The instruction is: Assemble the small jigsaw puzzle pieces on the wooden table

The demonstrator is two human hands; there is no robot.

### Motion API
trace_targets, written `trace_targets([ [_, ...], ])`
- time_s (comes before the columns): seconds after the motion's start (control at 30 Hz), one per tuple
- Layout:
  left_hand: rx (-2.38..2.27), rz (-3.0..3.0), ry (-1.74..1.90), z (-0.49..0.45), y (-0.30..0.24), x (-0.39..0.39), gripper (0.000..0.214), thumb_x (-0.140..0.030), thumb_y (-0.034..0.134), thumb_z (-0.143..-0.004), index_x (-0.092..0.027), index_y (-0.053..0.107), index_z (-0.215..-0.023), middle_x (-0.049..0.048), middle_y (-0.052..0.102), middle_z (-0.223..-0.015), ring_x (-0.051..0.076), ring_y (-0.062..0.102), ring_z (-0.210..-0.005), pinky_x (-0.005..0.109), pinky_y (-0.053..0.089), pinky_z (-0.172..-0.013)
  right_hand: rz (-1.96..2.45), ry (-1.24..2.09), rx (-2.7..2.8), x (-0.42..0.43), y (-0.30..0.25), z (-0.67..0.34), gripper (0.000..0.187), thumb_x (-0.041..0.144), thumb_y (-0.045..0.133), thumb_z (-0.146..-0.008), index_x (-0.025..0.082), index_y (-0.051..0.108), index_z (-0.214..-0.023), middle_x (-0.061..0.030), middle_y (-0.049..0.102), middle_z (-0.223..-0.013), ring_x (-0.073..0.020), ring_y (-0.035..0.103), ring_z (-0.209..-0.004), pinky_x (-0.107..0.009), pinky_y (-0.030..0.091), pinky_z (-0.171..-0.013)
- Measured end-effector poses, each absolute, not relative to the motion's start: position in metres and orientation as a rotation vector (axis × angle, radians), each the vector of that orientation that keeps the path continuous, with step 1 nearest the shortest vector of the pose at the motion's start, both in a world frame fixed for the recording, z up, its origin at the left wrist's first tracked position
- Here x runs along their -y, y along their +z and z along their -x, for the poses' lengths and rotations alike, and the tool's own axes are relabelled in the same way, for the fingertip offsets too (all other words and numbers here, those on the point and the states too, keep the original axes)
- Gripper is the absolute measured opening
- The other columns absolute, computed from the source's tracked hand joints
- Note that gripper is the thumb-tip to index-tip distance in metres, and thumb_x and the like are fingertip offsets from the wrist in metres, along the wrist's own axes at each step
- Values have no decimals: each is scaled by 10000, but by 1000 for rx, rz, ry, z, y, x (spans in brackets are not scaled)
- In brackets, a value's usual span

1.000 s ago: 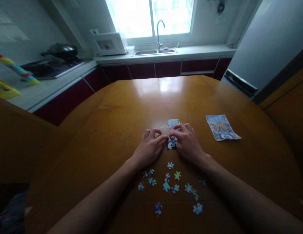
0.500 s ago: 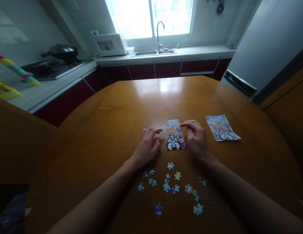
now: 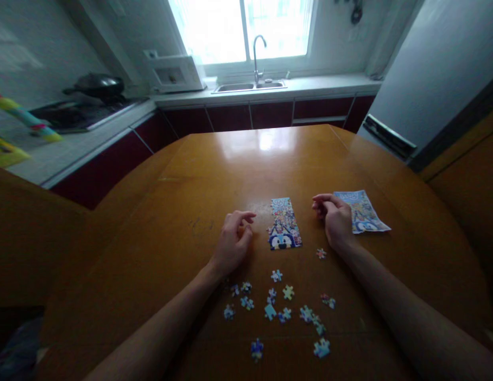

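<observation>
A partly joined jigsaw puzzle (image 3: 285, 222) lies flat on the table, with a blue dog face at its near end. My left hand (image 3: 235, 235) rests just left of it, thumb and fingers apart, holding nothing. To the right of the puzzle is my right hand (image 3: 334, 216), its fingers loosely bent and nothing visible in them. It covers the left edge of a creased picture sheet (image 3: 367, 211). One loose puzzle piece (image 3: 321, 253) lies by my right wrist. Several others, among them a yellow-green piece (image 3: 288, 292) and a light-blue piece (image 3: 270, 311), are scattered nearer to me between my forearms.
The wooden table (image 3: 214, 164) has a rounded outline. Beyond it are a counter with a sink (image 3: 238, 87), a faucet (image 3: 256, 58) and a white microwave (image 3: 177, 73). A black wok (image 3: 97, 84) stands on the stove at left; a fridge (image 3: 413, 79) is at right.
My right hand has moved right, away from the puzzle's edge to the picture sheet, uncovering a loose piece. My left hand has drawn slightly left, away from the puzzle.
</observation>
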State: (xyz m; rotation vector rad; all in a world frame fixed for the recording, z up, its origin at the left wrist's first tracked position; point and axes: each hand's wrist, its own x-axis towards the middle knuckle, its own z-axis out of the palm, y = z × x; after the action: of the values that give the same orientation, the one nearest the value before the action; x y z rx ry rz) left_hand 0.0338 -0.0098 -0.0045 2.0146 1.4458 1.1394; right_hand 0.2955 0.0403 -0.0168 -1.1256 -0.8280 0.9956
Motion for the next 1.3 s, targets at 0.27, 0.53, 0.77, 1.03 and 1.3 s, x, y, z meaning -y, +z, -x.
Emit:
trace_targets([
  [0.27,-1455,-1895,1165,-31,-7,9,243,-142,502,-914,-194,633,-1112,35,614,-944,158,538,-803,263,427,-686,1108,1028,772,-41,-20,-298,160,188,575,-689,195,730,-727,-10,634,-646,-114,497,-575,-252,326,-520],
  [0.53,-1461,-1815,1166,-28,-8,10,216,-177,492,-941,-198,625,-1110,28,600,-925,149,532,-765,261,416,-674,1100,1052,747,-39,-21,-300,150,178,589,-711,194,735,-742,-9,628,-670,-113,498,-593,-259,332,-539],
  [0.77,-1459,-1783,1171,-28,-5,13,206,-187,496,-938,-197,630,-1095,34,605,-920,157,557,-791,266,435,-692,1110,1056,717,-37,-21,-300,142,178,595,-707,191,733,-740,-11,622,-660,-117,498,-593,-261,326,-533],
  [1.03,-1460,-1778,1189,-29,-7,12,221,-173,493,-928,-206,634,-1095,35,612,-913,160,562,-790,263,439,-693,1121,1049,722,-38,-24,-300,144,185,594,-708,192,734,-741,-12,630,-666,-113,507,-599,-253,336,-533],
  [1.3,-1442,-1860,1148,-32,-5,14,238,-144,492,-932,-209,628,-1116,38,609,-930,157,540,-792,266,428,-700,1138,1026,731,-40,-23,-297,155,191,582,-686,187,731,-730,-13,636,-647,-113,503,-585,-249,339,-527],
])
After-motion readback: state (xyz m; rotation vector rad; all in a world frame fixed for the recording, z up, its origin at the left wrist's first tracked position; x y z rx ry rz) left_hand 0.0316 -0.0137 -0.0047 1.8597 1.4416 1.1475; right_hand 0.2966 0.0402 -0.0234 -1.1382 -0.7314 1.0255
